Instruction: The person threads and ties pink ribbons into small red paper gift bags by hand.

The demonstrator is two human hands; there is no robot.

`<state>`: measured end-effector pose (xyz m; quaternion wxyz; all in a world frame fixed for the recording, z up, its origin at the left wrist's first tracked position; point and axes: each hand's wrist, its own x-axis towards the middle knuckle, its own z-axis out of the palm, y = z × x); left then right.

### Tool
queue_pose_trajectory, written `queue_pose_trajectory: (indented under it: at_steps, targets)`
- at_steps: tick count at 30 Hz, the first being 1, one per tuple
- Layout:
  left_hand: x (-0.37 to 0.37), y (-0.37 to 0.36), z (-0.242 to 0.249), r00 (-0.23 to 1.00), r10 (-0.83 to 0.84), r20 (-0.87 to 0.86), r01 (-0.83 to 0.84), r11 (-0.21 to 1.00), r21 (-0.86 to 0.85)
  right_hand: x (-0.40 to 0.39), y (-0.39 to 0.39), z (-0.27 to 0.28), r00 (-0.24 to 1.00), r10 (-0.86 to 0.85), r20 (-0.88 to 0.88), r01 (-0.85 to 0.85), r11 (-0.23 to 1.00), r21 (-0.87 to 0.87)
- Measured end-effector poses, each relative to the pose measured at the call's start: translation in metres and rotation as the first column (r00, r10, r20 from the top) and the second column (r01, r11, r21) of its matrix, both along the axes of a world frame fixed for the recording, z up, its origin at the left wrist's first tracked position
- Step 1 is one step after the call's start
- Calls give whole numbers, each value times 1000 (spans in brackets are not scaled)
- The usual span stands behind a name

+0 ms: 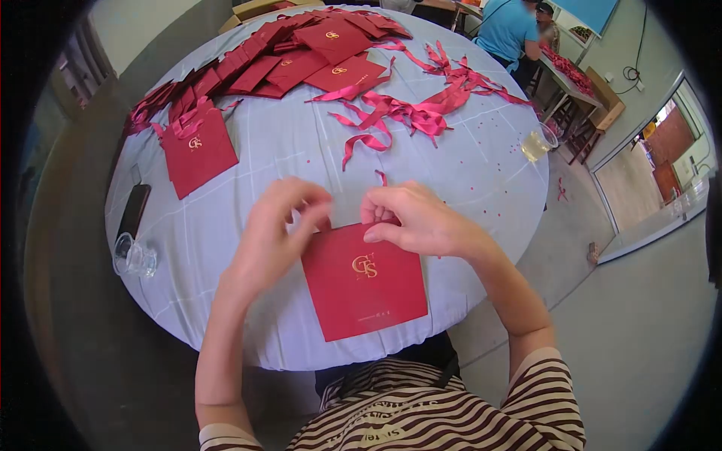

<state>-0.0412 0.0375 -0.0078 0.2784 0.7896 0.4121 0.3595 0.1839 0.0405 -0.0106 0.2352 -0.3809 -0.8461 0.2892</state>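
A flat red paper gift bag (365, 289) with a gold monogram lies in front of me near the table's front edge. My left hand (282, 229) is over its upper left corner, fingers curled toward the thumb and fingertips blurred; anything between them is hidden. My right hand (410, 219) is closed at the bag's upper edge, the thumb over the red paper and the fingers bent; I cannot make out what is pinched there. A short pink ribbon end (381, 178) shows just beyond the right fingers.
Many red bags (331, 37) are heaped at the far side, with another red bag (201, 150) at the left. Loose pink ribbons (421, 113) lie behind my hands. A phone (134, 210) and plastic cups (135, 255) (538, 143) stand near the edges. A person in blue (505, 30) works at another table.
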Motion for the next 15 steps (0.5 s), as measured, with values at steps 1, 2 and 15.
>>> queue_pose_trajectory:
  at_steps: [1,2,15]
  targets:
    - [3,-6,5,1000,0,3,0,1000,10,0,0,4,1000,0,3,0,1000,10]
    - [5,-11,10,995,-66,-80,75,991,108,0,-2,12,1000,-13,-5,13,999,39]
    - [4,-32,24,949,247,-194,-66,761,646,-33,-37,58,981,-168,97,75,789,609]
